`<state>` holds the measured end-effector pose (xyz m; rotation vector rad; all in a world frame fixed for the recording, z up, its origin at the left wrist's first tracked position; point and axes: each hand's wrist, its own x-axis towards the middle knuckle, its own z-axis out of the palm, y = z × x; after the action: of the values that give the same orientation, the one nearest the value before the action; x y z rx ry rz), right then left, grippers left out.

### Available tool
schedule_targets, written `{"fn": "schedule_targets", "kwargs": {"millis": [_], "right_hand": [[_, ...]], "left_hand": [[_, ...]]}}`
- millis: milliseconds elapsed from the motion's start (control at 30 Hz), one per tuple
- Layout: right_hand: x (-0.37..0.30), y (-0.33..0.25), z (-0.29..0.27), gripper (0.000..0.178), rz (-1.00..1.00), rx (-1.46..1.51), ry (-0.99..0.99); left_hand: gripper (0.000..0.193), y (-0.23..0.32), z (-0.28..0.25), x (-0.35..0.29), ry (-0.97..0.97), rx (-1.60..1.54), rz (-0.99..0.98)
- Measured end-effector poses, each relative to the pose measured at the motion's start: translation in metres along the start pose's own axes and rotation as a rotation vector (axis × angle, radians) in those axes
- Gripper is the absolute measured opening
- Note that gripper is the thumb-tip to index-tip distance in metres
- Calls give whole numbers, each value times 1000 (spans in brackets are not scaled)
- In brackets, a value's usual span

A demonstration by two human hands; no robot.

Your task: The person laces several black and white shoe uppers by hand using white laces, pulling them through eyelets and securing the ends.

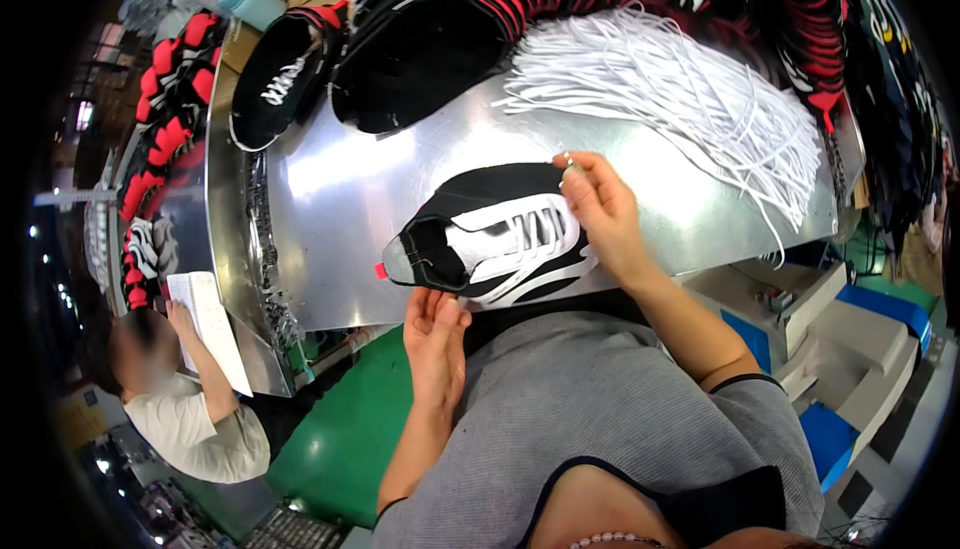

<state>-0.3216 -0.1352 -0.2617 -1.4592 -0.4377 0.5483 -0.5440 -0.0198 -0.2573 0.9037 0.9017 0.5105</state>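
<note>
Black-and-white flat shoe upper lying between both hands on shiny metal table — lacing seemingly partway. Right hand pinching a lace tip; left hand spread, supporting the near edge. White lace bundle waiting beyond the right hand.

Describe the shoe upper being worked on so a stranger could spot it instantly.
On the shiny metal table, at the near edge, the black-and-white shoe upper lies flat between the left hand and right hand. Unlike the stacked uppers behind, it lies alone.

Left hand open, palm up; right hand fingers pinched
</note>
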Motion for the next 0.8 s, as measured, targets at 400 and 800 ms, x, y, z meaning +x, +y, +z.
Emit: {"fn": "schedule_targets", "kwargs": {"millis": [400, 800], "right_hand": [[80, 7, 5, 17, -449, -769, 46], [110, 7, -2, 9, -414, -823, 21]], "left_hand": [[27, 197, -1, 121, 169, 1032, 774], [81, 184, -34, 416, 119, 1492, 1214]]}}
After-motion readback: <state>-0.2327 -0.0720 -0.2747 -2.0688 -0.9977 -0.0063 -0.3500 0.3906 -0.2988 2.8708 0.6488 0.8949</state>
